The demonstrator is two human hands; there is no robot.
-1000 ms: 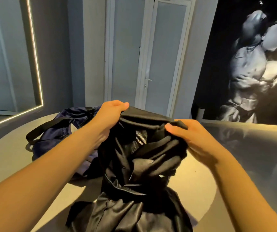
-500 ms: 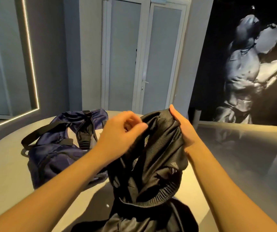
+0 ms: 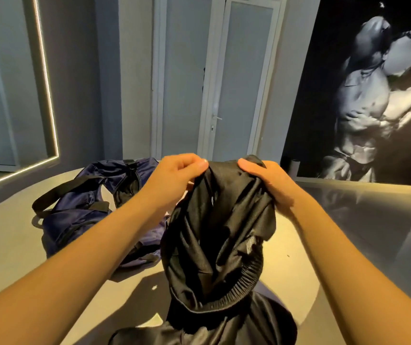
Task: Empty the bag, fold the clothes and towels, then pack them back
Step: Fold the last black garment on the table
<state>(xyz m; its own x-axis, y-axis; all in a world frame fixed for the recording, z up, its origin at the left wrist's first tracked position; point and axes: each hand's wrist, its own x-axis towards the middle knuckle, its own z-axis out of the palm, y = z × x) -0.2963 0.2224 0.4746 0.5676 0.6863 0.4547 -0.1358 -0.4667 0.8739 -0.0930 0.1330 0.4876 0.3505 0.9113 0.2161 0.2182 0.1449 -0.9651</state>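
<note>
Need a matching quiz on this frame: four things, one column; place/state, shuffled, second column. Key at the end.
Things:
1. black garment
2. blue bag
3. left hand
4. table

Place or state:
A. pinches cloth at its top edge
B. held up, bunched
C. pale, rounded edge, under the rest
D. lies slumped at the left, strap loose

Pairs: 1-B, 2-D, 3-A, 4-C

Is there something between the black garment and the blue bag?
Nothing visible. The garment, held up by the left hand and right hand, hangs right of the bag; only the left forearm crosses the gap.
</note>
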